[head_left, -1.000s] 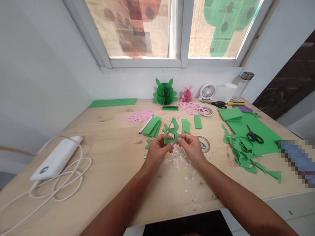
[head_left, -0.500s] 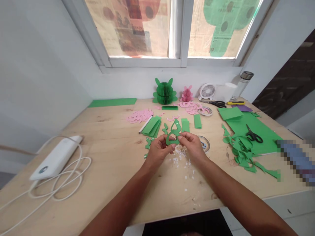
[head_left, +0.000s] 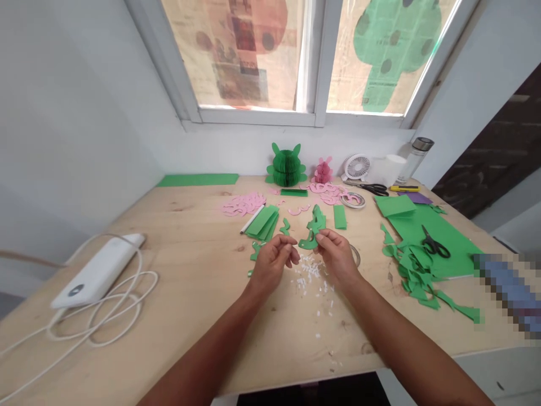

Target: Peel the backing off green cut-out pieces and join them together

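My right hand [head_left: 336, 256] pinches a green paper cutout [head_left: 313, 228] and holds it just above the wooden table [head_left: 190, 270]. My left hand [head_left: 273, 262] is beside it, a little to the left, with its fingers curled and pinched together and nothing visible in them. It does not touch the cutout. Small white paper bits [head_left: 310, 276] lie scattered on the table under and in front of both hands. A tape roll [head_left: 356, 255] shows partly behind my right hand.
Folded green strips [head_left: 262, 221], pink cutouts [head_left: 243, 203], green and pink honeycomb figures [head_left: 287, 166], a fan [head_left: 356, 167], two scissors [head_left: 431, 243], green scraps [head_left: 416, 270] and a green sheet [head_left: 439, 237] lie beyond and right. A white power bank [head_left: 99, 269] with cable sits left.
My left hand has let go of the green cutout, which now stays in my right hand alone and has shifted right. The camera view has tilted slightly.
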`<state>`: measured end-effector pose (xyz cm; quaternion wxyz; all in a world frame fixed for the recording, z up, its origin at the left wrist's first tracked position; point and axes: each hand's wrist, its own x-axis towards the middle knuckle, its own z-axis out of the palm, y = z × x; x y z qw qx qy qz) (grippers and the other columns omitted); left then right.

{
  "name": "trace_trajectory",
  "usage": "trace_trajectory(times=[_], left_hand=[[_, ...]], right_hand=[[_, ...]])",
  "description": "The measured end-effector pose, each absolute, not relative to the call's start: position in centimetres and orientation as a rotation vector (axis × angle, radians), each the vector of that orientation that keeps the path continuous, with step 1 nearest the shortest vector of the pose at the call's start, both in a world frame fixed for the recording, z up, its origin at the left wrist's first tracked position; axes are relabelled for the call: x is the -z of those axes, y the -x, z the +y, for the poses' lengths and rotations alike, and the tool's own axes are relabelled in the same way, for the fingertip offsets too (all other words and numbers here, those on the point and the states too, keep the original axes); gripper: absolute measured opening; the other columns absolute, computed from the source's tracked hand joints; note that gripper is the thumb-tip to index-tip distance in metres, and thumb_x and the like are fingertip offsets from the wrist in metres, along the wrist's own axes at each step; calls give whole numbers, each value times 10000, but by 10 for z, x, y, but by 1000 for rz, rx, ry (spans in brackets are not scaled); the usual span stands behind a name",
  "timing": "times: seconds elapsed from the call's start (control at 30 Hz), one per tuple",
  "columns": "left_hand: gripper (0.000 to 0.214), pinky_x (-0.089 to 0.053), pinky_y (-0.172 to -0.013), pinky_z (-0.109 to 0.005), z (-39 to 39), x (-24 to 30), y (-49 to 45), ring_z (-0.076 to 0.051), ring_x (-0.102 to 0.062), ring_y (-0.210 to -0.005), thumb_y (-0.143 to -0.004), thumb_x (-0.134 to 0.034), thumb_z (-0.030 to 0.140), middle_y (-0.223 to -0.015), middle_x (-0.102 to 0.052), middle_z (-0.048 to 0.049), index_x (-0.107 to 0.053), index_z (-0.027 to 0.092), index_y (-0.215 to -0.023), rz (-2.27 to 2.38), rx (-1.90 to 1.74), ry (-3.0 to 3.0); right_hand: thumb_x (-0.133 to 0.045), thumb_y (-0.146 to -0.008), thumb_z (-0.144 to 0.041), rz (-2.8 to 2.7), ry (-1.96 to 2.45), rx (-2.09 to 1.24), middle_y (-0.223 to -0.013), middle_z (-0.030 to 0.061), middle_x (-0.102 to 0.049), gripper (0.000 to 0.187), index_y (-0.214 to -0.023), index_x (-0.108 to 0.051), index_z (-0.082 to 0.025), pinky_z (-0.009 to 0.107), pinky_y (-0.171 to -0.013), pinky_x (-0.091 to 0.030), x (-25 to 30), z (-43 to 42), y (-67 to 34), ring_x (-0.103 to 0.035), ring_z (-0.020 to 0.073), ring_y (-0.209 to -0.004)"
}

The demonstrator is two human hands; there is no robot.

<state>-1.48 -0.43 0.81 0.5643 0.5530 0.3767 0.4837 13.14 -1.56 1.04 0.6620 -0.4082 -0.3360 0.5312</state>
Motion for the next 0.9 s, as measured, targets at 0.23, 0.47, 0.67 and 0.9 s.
trace_trajectory(times=[0.23, 0.47, 0.67, 0.9], left_hand=[[217, -358, -449, -206, 3, -3, 20, -86, -467, -421, -729, -598, 353, -463, -540, 31, -579, 154, -645, 1063, -1108, -1326], [330, -448, -605, -248, 1, -16, 24, -167, -598, -755, -655, -690, 336, -838, -689, -71, -683, 155, -931, 893, -1167, -1110], [328, -420, -618, -239, -1, -13, 21, -138, -572, -698, -658, -694, 332, -744, -657, -38, -666, 149, -928, 795, -1091, -1024], [160, -404, -585, -234, -1, -16, 22, -115, -531, -578, -644, -683, 292, -589, -608, 3, -647, 148, -703, 861, -1128, -1040]], right_hand=[[-734, -620, -287, -768, 835, -1300, -631, -22, -578, 157, -692, -646, -180, 231, -540, -363, -5, -15, -132, -448, 87, -531], [-744, -604, -303, -832, 913, -1283, -593, -28, -564, 176, -702, -654, -187, 236, -534, -360, -2, -16, -129, -445, 95, -519], [-720, -638, -297, -1019, 968, -1254, -598, -21, -569, 136, -699, -664, -188, 238, -559, -362, 2, -18, -127, -459, 105, -557], [-694, -670, -304, -1138, 1018, -1245, -594, -9, -582, 126, -671, -656, -184, 242, -541, -368, 2, -18, -126, -473, 119, -560]])
